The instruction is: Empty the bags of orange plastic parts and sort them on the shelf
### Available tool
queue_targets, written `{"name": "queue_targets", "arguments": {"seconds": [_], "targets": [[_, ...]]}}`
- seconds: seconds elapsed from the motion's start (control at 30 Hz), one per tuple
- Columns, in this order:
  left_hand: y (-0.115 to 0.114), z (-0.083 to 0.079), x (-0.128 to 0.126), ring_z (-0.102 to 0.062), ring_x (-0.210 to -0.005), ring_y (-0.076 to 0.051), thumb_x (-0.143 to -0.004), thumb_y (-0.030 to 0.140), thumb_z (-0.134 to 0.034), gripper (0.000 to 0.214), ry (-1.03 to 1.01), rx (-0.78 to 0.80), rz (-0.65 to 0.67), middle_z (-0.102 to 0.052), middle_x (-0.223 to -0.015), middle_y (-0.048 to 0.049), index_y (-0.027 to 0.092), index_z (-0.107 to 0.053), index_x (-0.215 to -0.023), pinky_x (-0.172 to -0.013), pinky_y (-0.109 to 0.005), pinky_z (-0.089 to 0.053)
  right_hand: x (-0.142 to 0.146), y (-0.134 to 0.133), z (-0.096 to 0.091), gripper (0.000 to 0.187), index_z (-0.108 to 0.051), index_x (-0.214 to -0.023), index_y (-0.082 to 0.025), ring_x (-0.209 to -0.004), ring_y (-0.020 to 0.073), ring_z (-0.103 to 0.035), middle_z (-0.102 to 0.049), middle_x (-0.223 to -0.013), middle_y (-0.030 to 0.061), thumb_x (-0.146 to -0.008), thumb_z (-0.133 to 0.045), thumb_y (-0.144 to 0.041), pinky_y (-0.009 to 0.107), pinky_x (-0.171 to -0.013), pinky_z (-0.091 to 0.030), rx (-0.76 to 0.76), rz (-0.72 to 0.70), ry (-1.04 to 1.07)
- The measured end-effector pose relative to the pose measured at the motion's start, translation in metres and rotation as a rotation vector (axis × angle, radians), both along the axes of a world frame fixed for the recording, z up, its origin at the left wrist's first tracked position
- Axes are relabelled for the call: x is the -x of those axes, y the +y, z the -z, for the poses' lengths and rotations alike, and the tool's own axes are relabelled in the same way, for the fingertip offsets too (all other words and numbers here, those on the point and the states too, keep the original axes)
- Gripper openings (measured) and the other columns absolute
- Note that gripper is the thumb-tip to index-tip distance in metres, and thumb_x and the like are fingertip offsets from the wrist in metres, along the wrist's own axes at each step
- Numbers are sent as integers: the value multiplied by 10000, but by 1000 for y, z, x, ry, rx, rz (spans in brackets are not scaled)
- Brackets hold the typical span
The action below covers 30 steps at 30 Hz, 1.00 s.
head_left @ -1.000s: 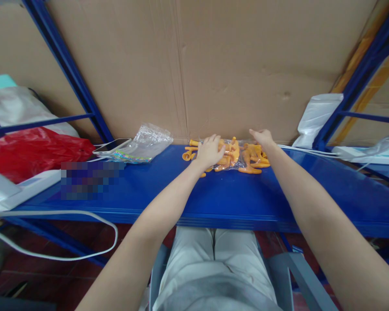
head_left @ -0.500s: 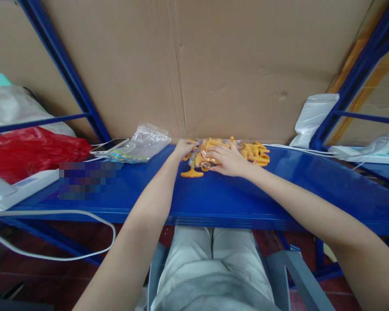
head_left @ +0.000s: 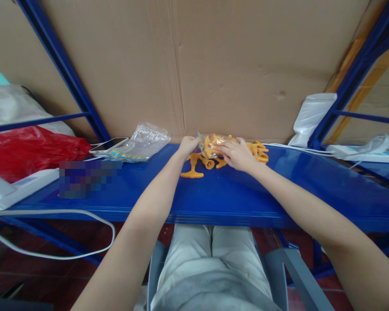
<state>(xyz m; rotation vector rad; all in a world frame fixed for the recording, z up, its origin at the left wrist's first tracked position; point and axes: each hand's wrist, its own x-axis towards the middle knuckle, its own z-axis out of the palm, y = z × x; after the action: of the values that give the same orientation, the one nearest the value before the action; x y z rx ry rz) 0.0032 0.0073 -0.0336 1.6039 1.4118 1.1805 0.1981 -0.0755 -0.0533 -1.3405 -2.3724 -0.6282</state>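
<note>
Left hand (head_left: 188,145), right hand (head_left: 238,154) pinch bag (head_left: 214,144) — orange pieces (head_left: 192,173) (loose) beside.

A chunk of the blue shelf (head_left: 214,194) is being blotted out by a pixelated patch (head_left: 90,179), so whatever's lying there isn't being shown. The fingertips of the left hand (head_left: 188,147) and the thumb of the right hand (head_left: 235,153) are being hidden by the clear bag (head_left: 214,144), so neither grip is being given away. The orange pieces (head_left: 259,151) are being rendered too small to identify. The phone (head_left: 110,144) is being half covered by crinkly plastic (head_left: 145,142), and both forearms plus the white cable (head_left: 52,211) are being chopped off by the frame edges.
</note>
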Motion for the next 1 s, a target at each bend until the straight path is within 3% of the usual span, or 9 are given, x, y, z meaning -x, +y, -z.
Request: {"name": "queue_targets", "arguments": {"seconds": [0.17,0.27,0.33,0.43,0.6,0.7,0.87,1.0], "targets": [[-12,-10,-15,-637,-578,-131,-852,203,-514,117,-236,14,31,-644,-620,-34,176,-585,-764,-505,-205,-436,-15,-3,-12,467,-645,-1361,-205,-1167,330,-550,-637,-1328,170,-962,-403,-170,473,-950,-407,-62,233,58],[-16,-9,-30,-691,-681,-146,-904,193,-457,132,-335,-58,78,-653,-688,-21,203,-530,-794,-590,-227,-509,-27,7,-12,471,-653,-1343,-196,-1070,299,-591,-623,-1263,157,-957,-385,-154,410,-892,-471,-75,268,197],[-15,-5,-39,-680,-687,-139,-912,189,-489,184,-439,-144,106,-621,-681,3,216,-458,-733,-651,-246,-525,-37,20,-6,458,-685,-1263,-156,-957,279,-626,-618,-1212,165,-916,-387,-130,398,-812,-510,-65,232,353],[-13,3,-49,-621,-672,-116,-904,155,-560,322,-529,-334,140,-529,-631,41,219,-365,-656,-724,-245,-508,-48,39,7,397,-697,-1193,-141,-943,278,-650,-636,-1115,161,-865,-475,-169,418,-818,-545,-94,58,528],[-18,10,-51,-527,-665,-115,-913,194,-638,364,-352,-666,161,-467,-620,51,214,-396,-642,-714,-231,-450,-46,43,15,525,-630,-1329,-233,-1242,329,-589,-639,-1311,158,-835,-678,-405,535,-1069,-473,-67,-189,680],[-25,12,-51,-553,-699,-131,-933,289,-640,333,-254,-787,227,-531,-666,30,212,-452,-670,-740,-250,-463,-37,37,10,490,-669,-1272,-251,-1242,318,-606,-666,-1314,137,-902,-595,-564,535,-1089,-462,7,-272,818],[-25,16,-54,-636,-816,-167,-942,405,-622,293,-160,-782,312,-641,-762,-11,207,-545,-740,-825,-291,-509,-36,37,6,549,-720,-978,-202,-934,283,-712,-748,-978,109,-849,-590,-719,480,-868,-598,128,-179,1039],[-15,18,-55,-687,-947,-179,-943,320,-620,118,-244,-661,281,-699,-930,-46,204,-597,-950,-909,-312,-526,-40,40,7,530,-701,-919,-197,-766,241,-722,-746,-865,76,-807,-650,-712,404,-695,-630,227,-107,1169]]}}
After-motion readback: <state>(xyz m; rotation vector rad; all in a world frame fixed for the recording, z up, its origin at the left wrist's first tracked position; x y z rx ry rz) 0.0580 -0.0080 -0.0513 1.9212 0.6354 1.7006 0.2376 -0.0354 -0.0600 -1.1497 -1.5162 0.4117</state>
